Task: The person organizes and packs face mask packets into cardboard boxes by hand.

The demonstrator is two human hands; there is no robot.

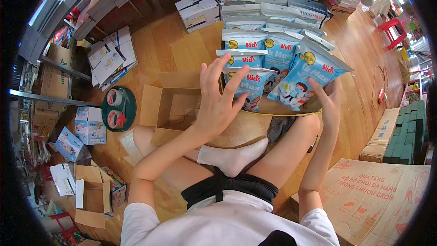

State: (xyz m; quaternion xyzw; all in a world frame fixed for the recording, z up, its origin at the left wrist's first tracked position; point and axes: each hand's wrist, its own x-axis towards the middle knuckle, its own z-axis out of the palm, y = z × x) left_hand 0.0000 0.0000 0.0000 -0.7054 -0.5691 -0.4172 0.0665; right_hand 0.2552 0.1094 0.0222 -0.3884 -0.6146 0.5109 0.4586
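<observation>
I sit cross-legged on a wooden floor. My left hand is raised with fingers spread, its fingertips touching a blue kids' mask packet in front of me. In my right hand I grip the lower edge of another blue kids' mask packet, which tilts to the right. Behind these packets lies a stack of several more of the same. An open cardboard box sits on the floor just left of my left hand; its inside looks bare.
A green tape holder with tape rolls lies left of the box. White cartons and stacked books stand at the back. A large printed cardboard sheet lies at lower right. Small boxes are scattered at left.
</observation>
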